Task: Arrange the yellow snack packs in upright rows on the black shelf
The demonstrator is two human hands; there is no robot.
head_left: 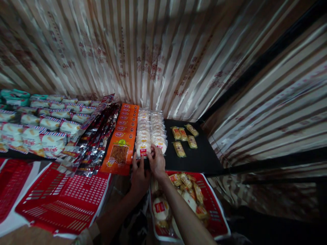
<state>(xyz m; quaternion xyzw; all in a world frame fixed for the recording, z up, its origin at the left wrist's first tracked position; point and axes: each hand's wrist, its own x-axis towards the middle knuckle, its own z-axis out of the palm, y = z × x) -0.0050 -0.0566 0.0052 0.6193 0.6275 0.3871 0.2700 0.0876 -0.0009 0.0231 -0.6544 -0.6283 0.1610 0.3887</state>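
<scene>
White round snack packets (143, 149) lie in two rows at the centre of the frame, on the black worktop (206, 161). Their red labels carry pale characters too blurred to read; lettering on the orange packs (119, 136) just left is equally unclear. Both grips are at the rows' near end: left hand (140, 178) below the left row, right hand (157, 163) against the front packets. Whether either grasps one, I cannot tell.

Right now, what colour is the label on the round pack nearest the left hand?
Red label with pale lettering; head view.
</scene>
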